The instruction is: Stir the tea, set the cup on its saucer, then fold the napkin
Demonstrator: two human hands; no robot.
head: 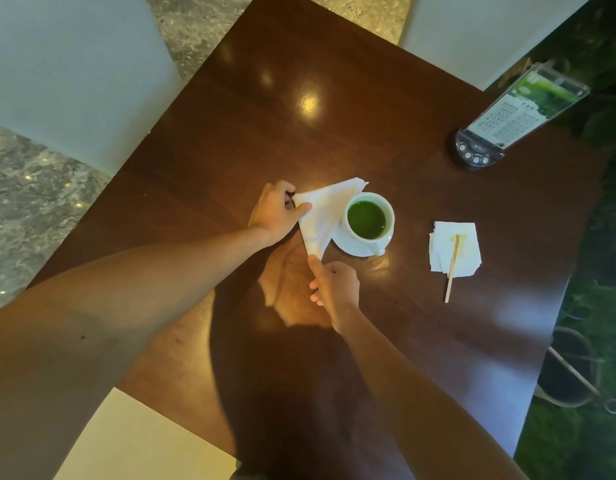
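Pinching napkin point(320, 216) corners, left hand point(273, 211) far-left, right hand point(334, 284) near; touching saucer point(355, 242) (cup point(368, 216) full, already seated). Could nudge cup, spill tea, if tugged rightward.

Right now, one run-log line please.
step: fold napkin | white paper napkin: triangle, both hands pinching corners | white cup of green tea: on saucer | wooden stirrer: set aside

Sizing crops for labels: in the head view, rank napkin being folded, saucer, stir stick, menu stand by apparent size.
1. Menu stand
2. Napkin
3. Saucer, partly hidden under the cup, so close to the napkin and unsure
4. Stir stick
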